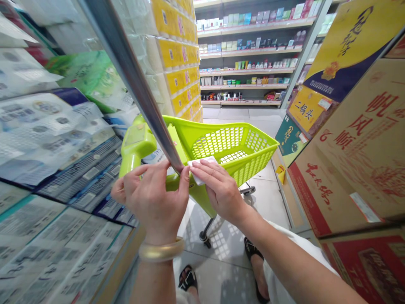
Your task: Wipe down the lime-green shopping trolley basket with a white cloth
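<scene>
A lime-green plastic shopping cart [257, 145] with a perforated basket stands in front of me. A long metal pole [126, 67] slants down to its near edge. My left hand [155, 196], with a gold-coloured bangle on the wrist, is closed on the cart's near edge at the foot of the pole. Its thumb and index finger lie on either side of the pole; the other fingertips are partly hidden. My right hand [221, 185] presses a folded white cloth or tissue [211, 160] against the cart's rim beside the left thumb, fingers together over it.
Stacked packs of paper goods [41, 122] line the left side, with tall yellow-and-white packs [177, 55] beyond. Cardboard cartons [351, 156] are piled on the right. Shelves of small products [247, 52] stand across the far end. Cart wheels [205, 240] rest on the tiled floor near my feet.
</scene>
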Demonstrator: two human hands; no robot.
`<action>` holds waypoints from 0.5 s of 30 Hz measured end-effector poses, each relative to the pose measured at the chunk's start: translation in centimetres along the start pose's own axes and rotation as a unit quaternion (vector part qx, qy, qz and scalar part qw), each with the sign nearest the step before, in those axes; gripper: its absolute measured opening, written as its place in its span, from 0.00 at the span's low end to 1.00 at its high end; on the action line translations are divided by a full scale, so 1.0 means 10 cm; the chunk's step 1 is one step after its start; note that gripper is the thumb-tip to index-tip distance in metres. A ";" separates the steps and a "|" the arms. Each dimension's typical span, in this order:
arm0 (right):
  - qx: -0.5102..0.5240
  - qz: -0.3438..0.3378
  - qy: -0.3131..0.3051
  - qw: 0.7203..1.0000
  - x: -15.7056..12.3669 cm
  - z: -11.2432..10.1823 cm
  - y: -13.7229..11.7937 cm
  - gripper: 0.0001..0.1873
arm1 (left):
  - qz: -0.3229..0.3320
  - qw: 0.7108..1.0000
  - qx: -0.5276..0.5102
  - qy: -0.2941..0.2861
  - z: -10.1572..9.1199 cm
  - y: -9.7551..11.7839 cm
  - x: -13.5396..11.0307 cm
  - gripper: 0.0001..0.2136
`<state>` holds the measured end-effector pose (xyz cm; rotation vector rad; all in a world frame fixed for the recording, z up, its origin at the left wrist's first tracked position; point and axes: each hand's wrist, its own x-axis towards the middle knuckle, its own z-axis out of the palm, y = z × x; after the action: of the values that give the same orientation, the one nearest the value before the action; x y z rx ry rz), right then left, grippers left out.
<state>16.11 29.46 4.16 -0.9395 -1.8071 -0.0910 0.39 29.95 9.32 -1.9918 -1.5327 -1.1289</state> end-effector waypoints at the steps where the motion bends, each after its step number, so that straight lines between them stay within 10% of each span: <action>1: -0.009 0.003 -0.001 1.000 -0.02 0.01 0.04 0.24 | -0.003 1.000 -0.004 -0.003 0.01 0.00 -0.01 0.11; 7: -0.068 0.115 0.031 0.991 -0.09 0.03 0.28 0.26 | -0.010 0.999 -0.033 -0.009 0.07 -0.01 -0.04 0.10; 15: -0.001 0.036 0.005 0.999 0.00 0.09 0.11 0.26 | -0.042 0.995 -0.092 -0.021 0.16 -0.05 -0.09 0.09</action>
<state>16.11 30.59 3.38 -1.0028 -1.7625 -0.0518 0.41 30.71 7.51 -2.0984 -1.5997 -1.3123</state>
